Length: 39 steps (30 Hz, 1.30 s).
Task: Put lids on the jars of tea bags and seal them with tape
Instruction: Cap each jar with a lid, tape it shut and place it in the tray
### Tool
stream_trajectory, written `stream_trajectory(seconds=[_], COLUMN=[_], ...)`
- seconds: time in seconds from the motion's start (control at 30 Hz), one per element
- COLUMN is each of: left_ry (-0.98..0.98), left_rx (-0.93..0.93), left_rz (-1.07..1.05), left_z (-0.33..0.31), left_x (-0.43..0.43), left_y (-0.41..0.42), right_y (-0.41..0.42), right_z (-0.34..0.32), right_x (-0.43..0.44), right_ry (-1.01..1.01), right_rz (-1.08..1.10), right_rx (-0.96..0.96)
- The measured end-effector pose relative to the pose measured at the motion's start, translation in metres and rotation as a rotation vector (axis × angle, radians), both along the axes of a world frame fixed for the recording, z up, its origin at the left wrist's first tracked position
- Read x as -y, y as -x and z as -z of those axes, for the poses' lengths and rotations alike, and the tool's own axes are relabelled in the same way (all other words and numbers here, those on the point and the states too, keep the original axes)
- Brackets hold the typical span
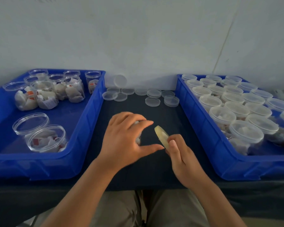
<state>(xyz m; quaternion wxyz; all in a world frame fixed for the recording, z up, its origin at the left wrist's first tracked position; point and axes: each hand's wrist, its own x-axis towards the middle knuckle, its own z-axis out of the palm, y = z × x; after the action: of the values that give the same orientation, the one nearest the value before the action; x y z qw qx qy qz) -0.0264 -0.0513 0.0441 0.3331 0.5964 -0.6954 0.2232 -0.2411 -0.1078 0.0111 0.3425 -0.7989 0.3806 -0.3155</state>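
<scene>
My left hand (126, 136) lies over a clear jar of tea bags (137, 139) on the dark table, fingers curved round its top, so most of the jar is hidden. Its thumb reaches toward the roll of clear tape (161, 136), which my right hand (180, 154) grips on edge just right of the jar. Several open jars of tea bags (44, 94) stand in the blue bin (82, 145) on the left. Many lidded jars (233, 112) fill the blue bin (203, 128) on the right. Loose clear lids (152, 101) lie at the back of the table.
The dark table (151, 167) runs between the two bins. A pale wall (138, 38) stands right behind the lids and bins. My knees show below the table's front edge.
</scene>
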Motion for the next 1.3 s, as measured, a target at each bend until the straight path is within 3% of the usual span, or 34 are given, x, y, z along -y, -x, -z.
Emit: stream_trajectory(seconds=[0.1,0.27,0.43,0.6,0.7,0.77,0.83,0.9,0.97,1.3], left_ry=[0.036,0.041,0.029,0.118,0.192,0.172,0.006,-0.178,-0.247,-0.353], left_rx=[-0.12,-0.32,-0.312,-0.359,-0.419,-0.558,-0.801,-1.043,-1.171,-0.899], left_rz=[0.067,0.051,0.038,-0.04,-0.078,-0.136,-0.187,-0.145,-0.059,0.035], left_z=[0.002,-0.003,0.003,0.019,0.031,0.037,0.04,0.04,0.039,0.031], left_x=[-0.012,-0.03,-0.045,-0.055,-0.055,-0.052,-0.044,-0.031,-0.017,-0.006], left_y=[0.026,0.044,0.044,0.041,0.032,0.021,0.012,0.002,-0.012,-0.014], right_y=[-0.006,-0.014,-0.012,-0.015,-0.02,-0.022,-0.024,-0.027,-0.029,-0.047], right_z=[-0.004,-0.01,-0.012,-0.02,-0.025,-0.028,-0.03,-0.033,-0.037,-0.045], right_x=[-0.017,-0.03,-0.028,-0.03,-0.027,-0.023,-0.019,-0.015,-0.011,-0.004], right_ry=[-0.013,-0.059,-0.02,0.266,0.25,0.238,0.238,0.226,0.194,0.156], right_rz=[-0.065,-0.07,-0.116,-0.091,-0.143,-0.133,-0.106,-0.086,-0.076,-0.027], right_rx=[0.145,0.164,0.02,-0.21,-0.26,-0.3,-0.355,-0.401,-0.408,-0.467])
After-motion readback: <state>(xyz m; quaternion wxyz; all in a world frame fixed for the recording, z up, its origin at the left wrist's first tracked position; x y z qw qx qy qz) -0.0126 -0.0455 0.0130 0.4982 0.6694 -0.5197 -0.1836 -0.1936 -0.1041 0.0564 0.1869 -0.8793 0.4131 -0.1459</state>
